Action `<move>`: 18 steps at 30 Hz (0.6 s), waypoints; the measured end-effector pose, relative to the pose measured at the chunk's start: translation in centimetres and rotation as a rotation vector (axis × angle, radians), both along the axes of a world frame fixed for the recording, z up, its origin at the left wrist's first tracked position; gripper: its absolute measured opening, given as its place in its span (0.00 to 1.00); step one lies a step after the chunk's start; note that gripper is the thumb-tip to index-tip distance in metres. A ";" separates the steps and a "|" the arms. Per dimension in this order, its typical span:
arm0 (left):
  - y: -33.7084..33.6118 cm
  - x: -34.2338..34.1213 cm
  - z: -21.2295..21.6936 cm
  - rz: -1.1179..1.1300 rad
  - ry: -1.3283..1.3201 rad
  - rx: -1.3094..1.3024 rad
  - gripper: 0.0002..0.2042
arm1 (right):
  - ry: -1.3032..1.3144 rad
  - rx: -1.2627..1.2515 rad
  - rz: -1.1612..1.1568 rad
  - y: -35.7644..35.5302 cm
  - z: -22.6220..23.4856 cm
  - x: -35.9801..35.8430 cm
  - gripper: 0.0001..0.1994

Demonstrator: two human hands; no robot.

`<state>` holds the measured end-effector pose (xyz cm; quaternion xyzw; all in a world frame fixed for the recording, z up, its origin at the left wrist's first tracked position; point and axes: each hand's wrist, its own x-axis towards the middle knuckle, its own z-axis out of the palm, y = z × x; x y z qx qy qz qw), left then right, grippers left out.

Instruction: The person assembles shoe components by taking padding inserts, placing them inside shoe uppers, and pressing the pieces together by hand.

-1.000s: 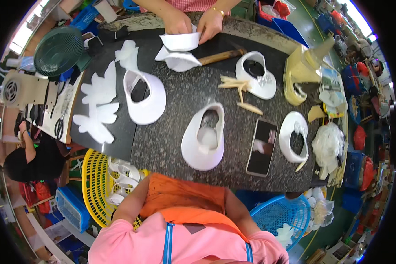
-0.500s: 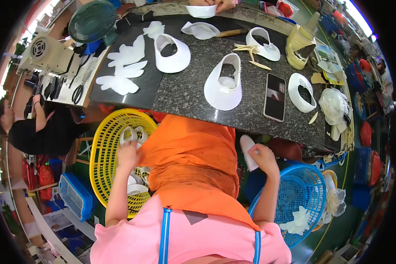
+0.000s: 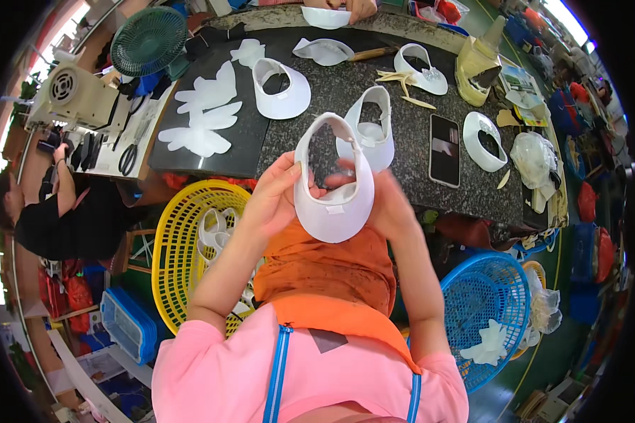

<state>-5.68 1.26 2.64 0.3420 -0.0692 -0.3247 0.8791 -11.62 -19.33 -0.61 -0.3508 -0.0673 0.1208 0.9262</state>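
Two-handed handling of a white shoe upper [image 3: 335, 224] at a speckled stone tabletop [image 3: 410, 176]; positions are given relative to the phone [image 3: 444, 151] lying on that surface. The upper is held to the left of the phone and nearer the wearer, above the table's near edge, with its opening directed away from the wearer. Its left rim is pinched by the left hand [image 3: 275, 192], the thumb and fingers of which are clamped on the material. The right side is met by the right hand [image 3: 389, 201]; this hand is blurred and partly hidden, some fingers being seen through the opening, and whether they are closed on the upper cannot be told.

Just left of the phone, a second upper [image 3: 379, 155] is partly covered by the held one. A third upper [image 3: 286, 107] is set farther left and beyond, near flat white cut pieces [image 3: 201, 137]. To the right of the phone, a fourth upper [image 3: 473, 146] and a crumpled plastic bag [image 3: 535, 161] are placed. A yellowish bottle [image 3: 476, 70] is stood beyond the phone. Nearer the wearer, a yellow basket [image 3: 164, 261] is located well left of the phone and a blue basket [image 3: 480, 282] to its right.
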 end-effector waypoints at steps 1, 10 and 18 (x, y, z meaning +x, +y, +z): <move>0.2 0.4 -0.8 0.003 0.007 -0.001 0.16 | 0.008 -0.026 0.044 0.8 -0.4 -0.2 0.32; -1.1 -0.6 -2.4 0.085 -0.029 -0.067 0.29 | 0.248 0.043 -0.416 3.7 0.6 3.6 0.13; -0.7 1.8 -0.7 0.373 -0.160 -0.200 0.21 | -0.085 -0.017 -0.500 5.4 1.2 4.8 0.19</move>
